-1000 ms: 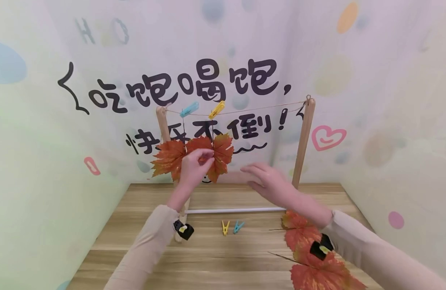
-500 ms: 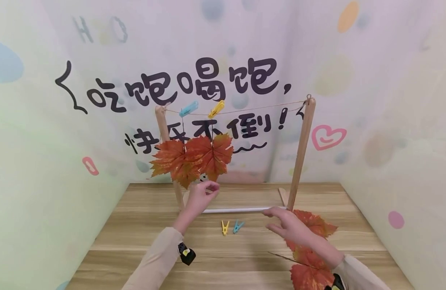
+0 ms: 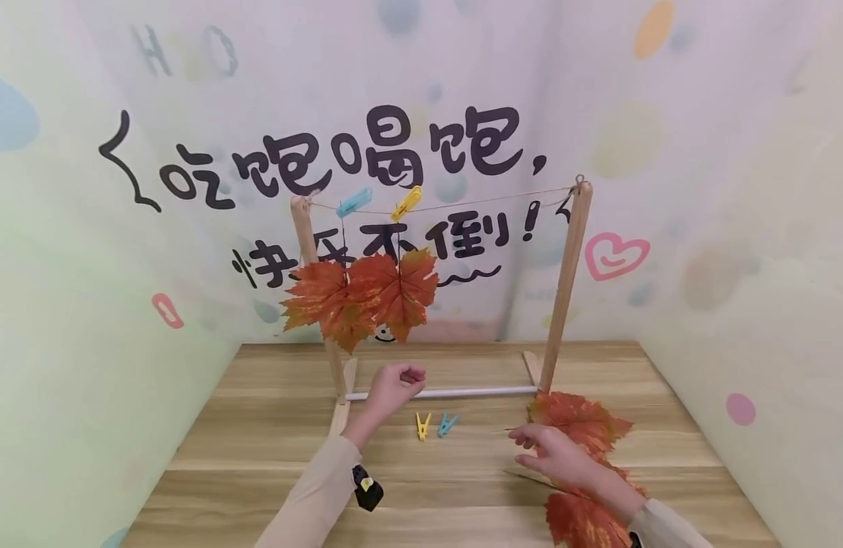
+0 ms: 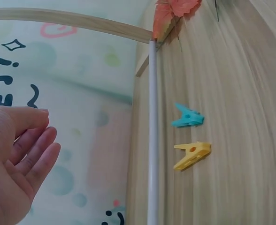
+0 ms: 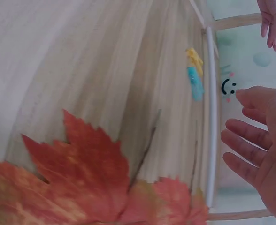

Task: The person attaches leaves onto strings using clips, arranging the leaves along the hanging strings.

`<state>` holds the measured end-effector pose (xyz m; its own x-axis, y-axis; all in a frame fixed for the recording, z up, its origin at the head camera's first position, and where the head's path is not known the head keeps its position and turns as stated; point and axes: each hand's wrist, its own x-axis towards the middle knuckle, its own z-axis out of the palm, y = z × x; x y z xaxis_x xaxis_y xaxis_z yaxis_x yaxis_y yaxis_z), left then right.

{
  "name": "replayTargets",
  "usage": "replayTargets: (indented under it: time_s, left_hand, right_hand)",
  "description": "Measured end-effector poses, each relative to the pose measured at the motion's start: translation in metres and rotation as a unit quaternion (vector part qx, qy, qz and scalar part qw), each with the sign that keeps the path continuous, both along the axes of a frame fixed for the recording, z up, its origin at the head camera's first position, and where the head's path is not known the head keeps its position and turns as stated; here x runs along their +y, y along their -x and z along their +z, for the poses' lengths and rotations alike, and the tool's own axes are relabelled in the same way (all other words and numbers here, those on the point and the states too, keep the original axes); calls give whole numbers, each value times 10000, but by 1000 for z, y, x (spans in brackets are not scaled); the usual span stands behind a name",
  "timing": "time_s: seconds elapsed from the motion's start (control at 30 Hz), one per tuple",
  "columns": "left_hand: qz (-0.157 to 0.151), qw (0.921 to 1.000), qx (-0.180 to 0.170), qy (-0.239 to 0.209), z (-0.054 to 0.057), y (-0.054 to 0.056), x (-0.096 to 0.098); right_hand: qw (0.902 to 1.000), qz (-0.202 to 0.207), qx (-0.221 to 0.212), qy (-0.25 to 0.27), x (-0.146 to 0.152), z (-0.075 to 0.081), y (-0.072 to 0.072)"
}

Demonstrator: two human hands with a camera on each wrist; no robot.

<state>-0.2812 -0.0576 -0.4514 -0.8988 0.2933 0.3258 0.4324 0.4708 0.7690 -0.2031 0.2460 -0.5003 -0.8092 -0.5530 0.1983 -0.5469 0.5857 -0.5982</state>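
My left hand (image 3: pixel 391 390) hovers in front of the frame's white crossbar (image 3: pixel 476 392), its fingers loosely curled around nothing. My right hand (image 3: pixel 561 459) is above the loose red-orange artificial leaves on the right side of the table. One loose leaf (image 3: pixel 579 418) lies near the right post, and another leaf (image 3: pixel 582 521) nearer the front. In the right wrist view that hand (image 5: pixel 262 145) has relaxed, spread fingers and holds nothing. Two leaves hang by their stems from the string: the left leaf (image 3: pixel 318 293) under a blue clothespin (image 3: pixel 354 202), the right leaf (image 3: pixel 406 293) under a yellow clothespin (image 3: pixel 407 203).
A yellow clothespin (image 3: pixel 423 428) and a blue clothespin (image 3: pixel 447 425) lie on the wooden table (image 3: pixel 394 502). The string (image 3: pixel 490 199) runs between a left wooden post (image 3: pixel 303 232) and a right wooden post (image 3: pixel 567 285). A printed curtain (image 3: pixel 668 190) stands behind.
My left hand has come down from the hanging leaves to the crossbar's height. My right hand has dropped from mid-air to the loose leaves. The hanging leaves stay clipped.
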Motion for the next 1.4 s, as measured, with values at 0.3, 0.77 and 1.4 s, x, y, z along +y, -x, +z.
replayTargets:
  time_s: [0.3,0.77,1.4]
  left_hand:
    - [58,9997,232,-95,-19,-2,-2]
    - [-100,9998,7,-181,-35,2,-1]
    - [-461,9969,-608,-182,-47,1,28]
  right_hand:
    - [9999,-139,-15,-45,5,-28,-3]
    - [9969,-441,-297,-587,7,-60,-2]
    - [9895,710,752,-1006,-6,-28,-1]
